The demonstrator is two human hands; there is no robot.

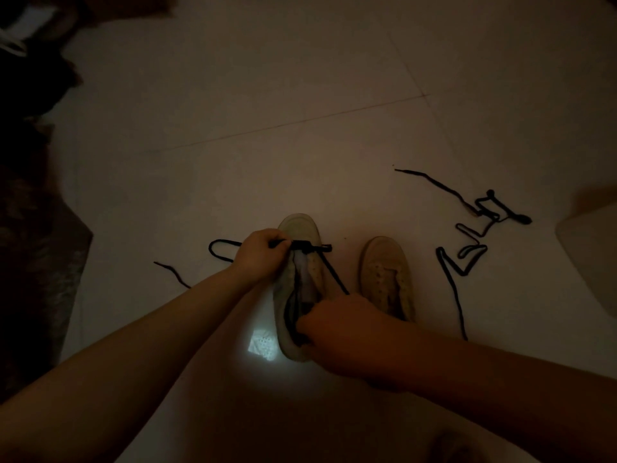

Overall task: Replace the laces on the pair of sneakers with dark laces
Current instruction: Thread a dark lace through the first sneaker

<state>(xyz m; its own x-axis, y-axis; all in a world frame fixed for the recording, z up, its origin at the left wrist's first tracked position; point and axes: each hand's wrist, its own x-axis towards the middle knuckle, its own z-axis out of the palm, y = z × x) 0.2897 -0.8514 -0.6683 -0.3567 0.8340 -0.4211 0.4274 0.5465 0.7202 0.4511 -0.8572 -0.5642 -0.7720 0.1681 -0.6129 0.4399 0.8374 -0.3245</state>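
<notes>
Dim shot. Near, 5 o'clock: right hand [337,324] curled at the heel opening of the left sneaker [298,289], apparently gripping the collar; whether it also pinches the dark lace [334,272] I can't tell. Left hand [258,257] at 12 o'clock of that shoe pinches the lace at the toe-end eyelets, tail looping out to 9 o'clock. Second sneaker [387,279] at 3 o'clock, unlaced. Spare dark lace [467,242] farther, 2 o'clock, on the tile floor [267,111].

Risk: uneven ends or a skipped eyelet, given low light. No readable brand or writing.

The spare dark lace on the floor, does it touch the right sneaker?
Apart. The head view shows bare floor between the spare dark lace and the right sneaker.
</notes>
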